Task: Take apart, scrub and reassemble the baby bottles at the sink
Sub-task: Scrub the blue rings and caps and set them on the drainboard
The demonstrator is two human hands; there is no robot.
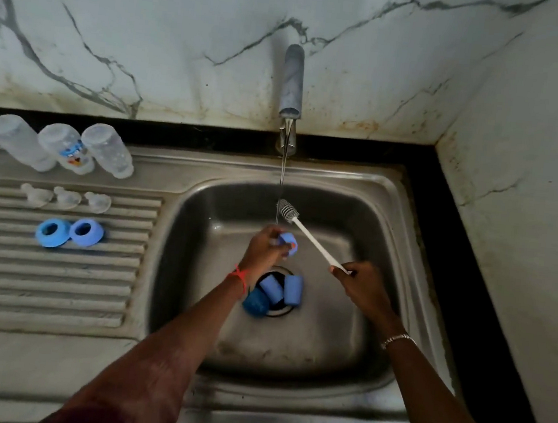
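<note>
Water from the tap [293, 82] runs into the steel sink [377, 228]. Three clear bottles [65, 149] sit on its drainboard [56, 284], well left of my hands. My right hand [358, 283] grips the white brush [306, 233]. My left hand [263, 249] pinches a blue bottle piece [287, 241] under the stream. Three blue caps [293, 288] lie at the drain. Two blue rings [51, 232] and three teats [66, 196] rest on the drainboard.

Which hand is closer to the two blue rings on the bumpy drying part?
Left. The left hand holds a blue piece in the sink, to the right of the blue rings. The right hand, gripping the brush, is farther right still.
</note>
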